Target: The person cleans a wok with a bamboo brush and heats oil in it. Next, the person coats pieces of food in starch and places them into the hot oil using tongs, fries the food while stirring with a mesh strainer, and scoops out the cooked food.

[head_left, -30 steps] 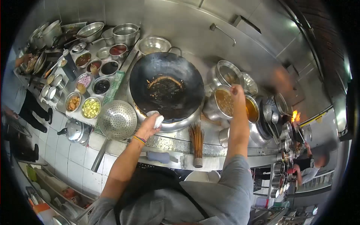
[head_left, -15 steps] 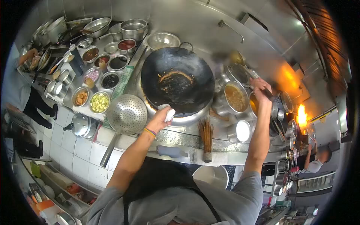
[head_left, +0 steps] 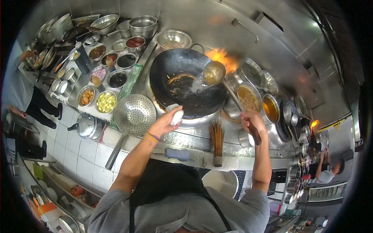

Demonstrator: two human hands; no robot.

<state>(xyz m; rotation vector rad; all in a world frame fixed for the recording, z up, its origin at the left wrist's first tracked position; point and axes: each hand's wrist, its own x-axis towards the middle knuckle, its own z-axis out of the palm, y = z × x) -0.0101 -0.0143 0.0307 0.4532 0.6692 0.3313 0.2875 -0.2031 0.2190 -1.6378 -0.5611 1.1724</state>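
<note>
A large black wok (head_left: pixel 167 64) sits on the stove, with brown scraps stuck to its inside. My left hand (head_left: pixel 165 123) is closed on a folded white cloth (head_left: pixel 176 116) at the wok's near left rim. My right hand (head_left: pixel 253 123) grips the handle of a ladle (head_left: pixel 214 73). The ladle's bowl is tilted over the wok's right side, and clear liquid runs from it into the wok. Flames (head_left: pixel 225 59) rise just behind the ladle at the wok's far right rim. A bamboo brush (head_left: pixel 217 141) lies below the wok, between my hands.
On the left rests a perforated strainer (head_left: pixel 136 114) beside bowls of diced green vegetable (head_left: pixel 106 102) and sauces. Pots of brown broth (head_left: pixel 250 98) and orange oil (head_left: pixel 271 109) stand right of the wok. A co-worker (head_left: pixel 328 173) is at far right, another person (head_left: pixel 29 97) at far left.
My right hand has come left and nearer with the ladle, whose bowl swung from the pots to over the wok. Liquid now pours and flames show behind the wok. My left hand stays at the rim.
</note>
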